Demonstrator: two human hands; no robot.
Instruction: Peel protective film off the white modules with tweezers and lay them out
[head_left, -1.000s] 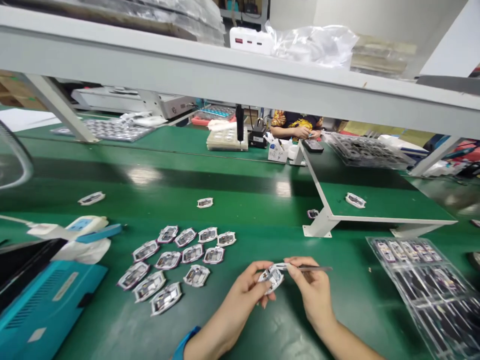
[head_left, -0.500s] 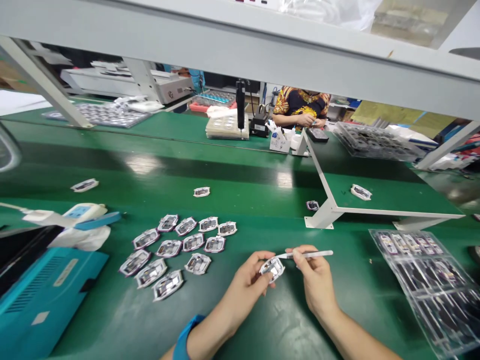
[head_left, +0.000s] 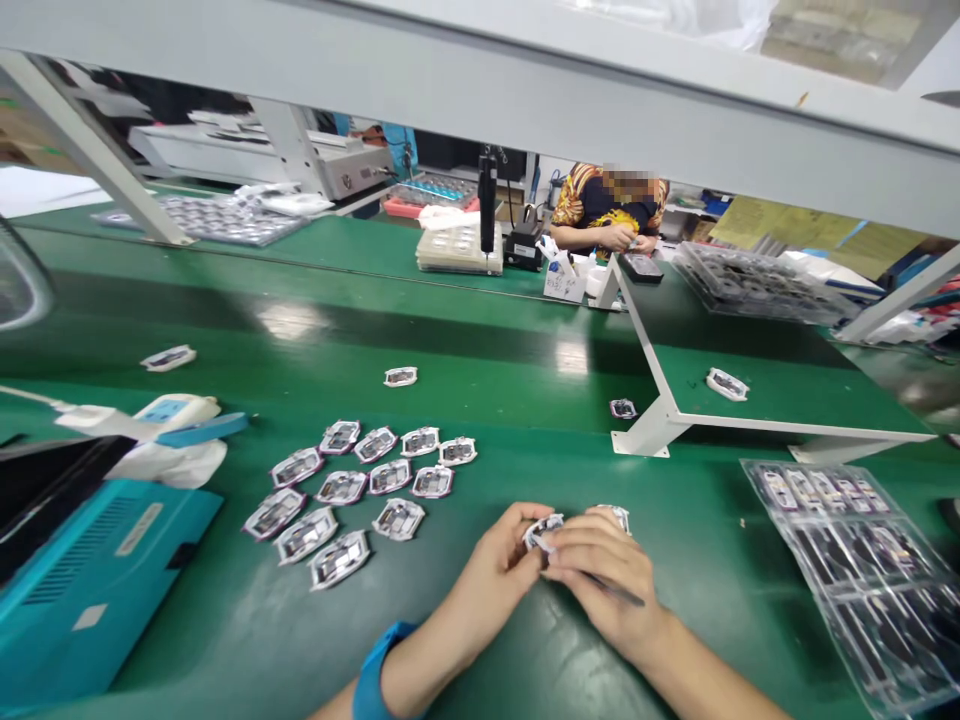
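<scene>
From afar I see my left hand (head_left: 504,555) clamped on a white case (head_left: 536,532), my right hand (head_left: 611,568) curled around dark tweezers (head_left: 619,591) just beside it. Both forearms (head_left: 424,655) slant inward over the green table (head_left: 525,665); the case sits tilted between the hands, partly hidden by fingers.

The green bench (head_left: 300,640) carries white-framed parts (head_left: 339,560), a teal box (head_left: 97,600) and a clear tray (head_left: 814,518).

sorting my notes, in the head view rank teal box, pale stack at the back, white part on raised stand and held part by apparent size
1. Teal box
2. Pale stack
3. White part on raised stand and held part: unsure, fingers partly cover the latter
</scene>
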